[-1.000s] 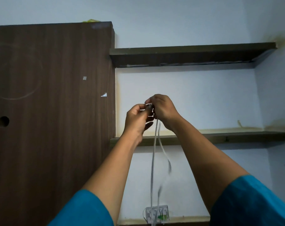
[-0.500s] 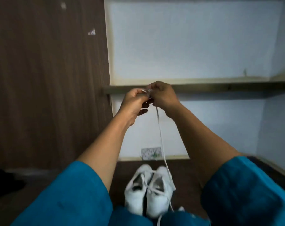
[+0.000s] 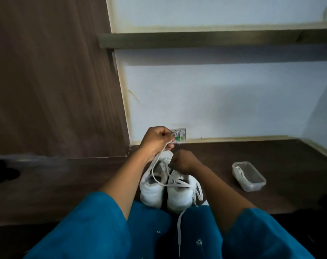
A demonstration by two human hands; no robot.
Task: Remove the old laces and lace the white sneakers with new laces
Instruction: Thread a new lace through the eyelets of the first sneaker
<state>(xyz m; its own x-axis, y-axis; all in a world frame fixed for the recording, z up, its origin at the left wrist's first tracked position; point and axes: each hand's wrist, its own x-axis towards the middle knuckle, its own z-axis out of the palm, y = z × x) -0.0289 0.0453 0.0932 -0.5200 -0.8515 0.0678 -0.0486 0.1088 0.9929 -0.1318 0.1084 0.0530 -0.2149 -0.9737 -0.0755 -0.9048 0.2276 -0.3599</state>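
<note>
dark wood surface (image 3: 252, 152) | left hand (image 3: 156, 141) pinches lace (image 3: 179, 232) | right hand (image 3: 184, 162) curled over sneakers (image 3: 152, 192), grip hidden

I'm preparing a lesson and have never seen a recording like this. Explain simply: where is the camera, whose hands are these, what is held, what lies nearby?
No machine: a person wears a wide-angle head camera, looking down their own arms. The left hand pinches a white lace rising from a pair of white sneakers on a dark wooden surface. The right hand curls above the right-side sneaker; what it grips is hidden. To the right stands a clear plastic container holding another lace.
</note>
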